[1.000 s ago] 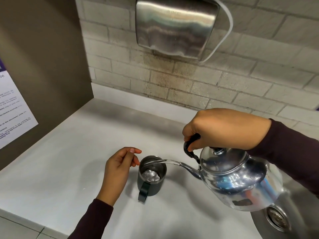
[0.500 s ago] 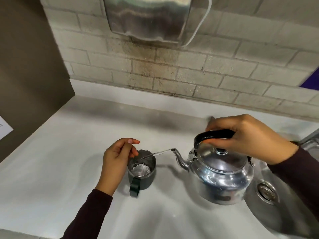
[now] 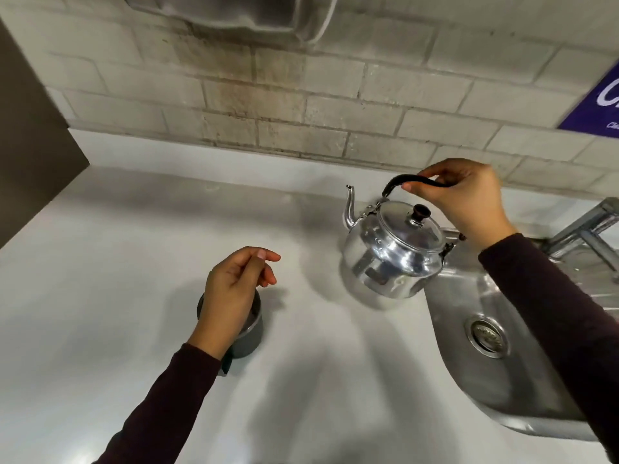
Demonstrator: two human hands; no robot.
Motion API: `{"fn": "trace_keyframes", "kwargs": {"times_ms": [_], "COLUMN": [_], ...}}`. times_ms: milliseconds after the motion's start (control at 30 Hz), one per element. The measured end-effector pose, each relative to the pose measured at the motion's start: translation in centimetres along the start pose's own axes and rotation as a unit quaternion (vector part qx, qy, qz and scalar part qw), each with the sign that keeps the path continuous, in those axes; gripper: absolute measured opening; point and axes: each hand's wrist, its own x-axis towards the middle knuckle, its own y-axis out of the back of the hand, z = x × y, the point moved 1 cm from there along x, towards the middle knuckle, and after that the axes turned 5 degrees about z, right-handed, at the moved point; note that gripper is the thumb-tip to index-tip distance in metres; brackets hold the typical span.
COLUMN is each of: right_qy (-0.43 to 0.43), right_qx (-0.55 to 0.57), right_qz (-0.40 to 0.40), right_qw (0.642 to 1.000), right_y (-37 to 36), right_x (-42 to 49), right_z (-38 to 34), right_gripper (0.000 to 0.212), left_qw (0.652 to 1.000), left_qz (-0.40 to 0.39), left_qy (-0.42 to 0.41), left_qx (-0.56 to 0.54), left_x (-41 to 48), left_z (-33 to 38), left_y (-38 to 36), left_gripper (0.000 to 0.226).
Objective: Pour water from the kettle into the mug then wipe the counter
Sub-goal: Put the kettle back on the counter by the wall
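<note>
A shiny metal kettle (image 3: 392, 252) with a black handle stands upright on the white counter (image 3: 117, 262), right beside the sink. My right hand (image 3: 465, 195) grips the black handle from above. A dark mug (image 3: 249, 336) stands on the counter left of the kettle, its handle toward me. My left hand (image 3: 234, 289) hovers over the mug and hides most of its mouth; its fingers are loosely curled and hold nothing. No water runs from the spout.
A steel sink (image 3: 485, 333) with a drain lies at the right, with a metal tap (image 3: 582, 226) behind it. A brick wall runs along the back, with a steel hand dryer (image 3: 234, 11) above and a purple sign (image 3: 599, 102) at the right.
The pouring has stopped. My right hand has swung the kettle level and moved it right and back, away from the mug, down onto the counter. My left hand has shifted over the mug.
</note>
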Motion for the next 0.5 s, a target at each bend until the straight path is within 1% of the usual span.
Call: {"fn": "trace_keyframes", "kwargs": {"times_ms": [100,233,367,500], "right_qy": [-0.028,-0.055,-0.030,-0.006], "right_qx": [0.008,0.013,-0.036,-0.102], "right_qz": [-0.007,-0.045,-0.075,-0.098], "right_qw": [1.000,0.997,0.996,0.990], "right_y": [-2.4,-6.5,-10.5,-12.8], "right_x": [3.4,6.9,8.9,9.3], "right_z": [1.6,4.1,6.6,7.8], "right_gripper": [0.027,0.025,0.038,0.042], "left_qw": [1.000,1.000,0.999,0.999], "left_qz": [-0.001,0.004,0.030,0.047], "left_qy": [-0.003,-0.008,-0.012,-0.001], "left_qx": [0.010,0.016,0.024,0.021], "left_x": [0.4,0.9,1.0,0.9], "left_z": [0.0,0.3,0.2,0.1], "left_y": [-0.9,-1.3,-1.3,-0.9], "left_gripper": [0.030,0.029,0.029,0.031]}}
